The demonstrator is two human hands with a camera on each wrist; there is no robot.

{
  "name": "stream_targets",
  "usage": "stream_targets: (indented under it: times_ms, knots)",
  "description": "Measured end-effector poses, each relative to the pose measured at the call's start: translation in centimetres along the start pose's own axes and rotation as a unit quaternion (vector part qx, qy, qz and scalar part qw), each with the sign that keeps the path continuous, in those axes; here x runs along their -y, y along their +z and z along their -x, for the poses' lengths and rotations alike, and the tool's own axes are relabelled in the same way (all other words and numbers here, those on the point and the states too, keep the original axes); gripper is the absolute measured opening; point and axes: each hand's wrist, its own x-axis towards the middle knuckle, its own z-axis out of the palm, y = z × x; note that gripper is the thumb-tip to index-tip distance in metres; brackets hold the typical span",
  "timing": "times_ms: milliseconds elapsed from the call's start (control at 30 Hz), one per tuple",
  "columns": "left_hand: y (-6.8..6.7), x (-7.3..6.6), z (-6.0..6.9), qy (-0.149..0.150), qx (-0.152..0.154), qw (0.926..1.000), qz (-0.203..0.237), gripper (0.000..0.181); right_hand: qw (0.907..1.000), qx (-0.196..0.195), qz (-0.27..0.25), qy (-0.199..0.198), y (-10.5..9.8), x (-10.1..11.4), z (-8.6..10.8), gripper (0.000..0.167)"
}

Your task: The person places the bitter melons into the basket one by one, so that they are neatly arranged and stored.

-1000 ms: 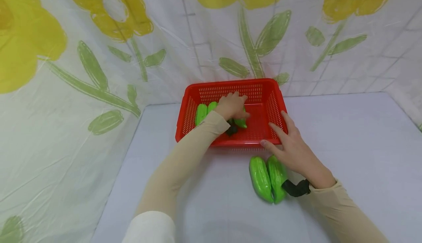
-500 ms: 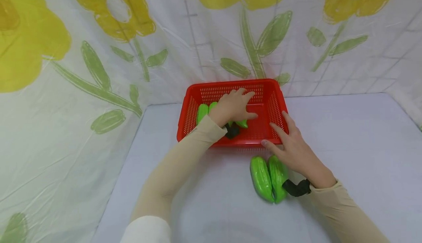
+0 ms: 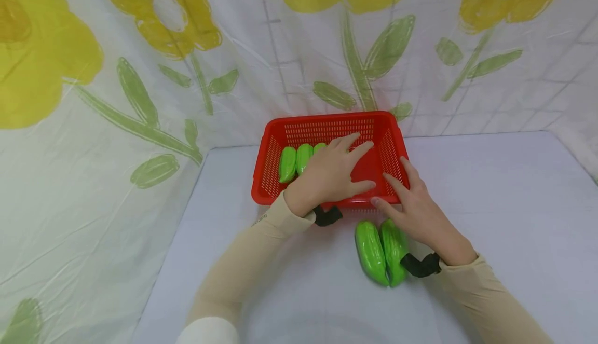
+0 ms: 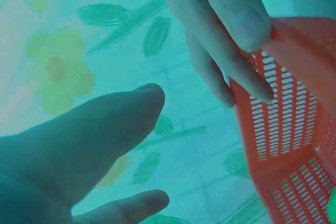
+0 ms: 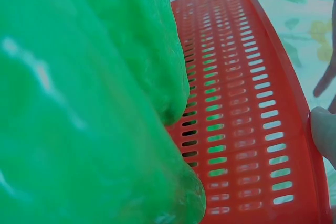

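"Gourds [image 3: 370, 253] first: where?"

"Two side by side on the tabletop [image 3: 299, 292]; at least three more in the basket [image 3: 322, 118]."

"Fingers?"

"Spread on both: the left hand [image 3: 329, 175] over the basket, seemingly holding nothing; the right hand [image 3: 418, 214] touching its near right corner."

"Good technique?"

"I'd steady that corner lightly and lift the left hand clear of the rim."

"Hidden?"

"Whatever lies beneath the left hand; the right wrist view crops both nearer gourds."

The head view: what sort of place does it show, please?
Probably an arranged tabletop workspace, though the wider room is unseen: a pale tabletop, a flower-patterned sheet hanging behind it, and a red basket with glossy green vegetable-like pieces in and before it.
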Motion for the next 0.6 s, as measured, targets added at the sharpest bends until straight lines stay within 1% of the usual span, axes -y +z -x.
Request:
stream_targets:
  times_ms: [133,300,533,600]
  knots:
    - [0.2,-0.5,1.4,0.015,-0.019,0.9996,0.012,0.081,1.0,-0.004,0.003,-0.001,0.1,0.0,0.0,0.08]
    - [0.8,-0.7,3.1,0.017,-0.036,0.9986,0.036,0.081,0.9998,-0.014,0.004,-0.009,0.3,0.0,0.0,0.078]
    - [2.4,-0.9,5.1,0.025,-0.049,0.9963,0.066,0.081,0.9999,-0.008,0.007,-0.002,0.1,0.1,0.0,0.08]
    - [2.9,-1.1,5.6,0.026,-0.058,0.9955,0.071,0.081,0.9999,-0.01,0.006,-0.002,0.1,0.2,0.0,0.08]
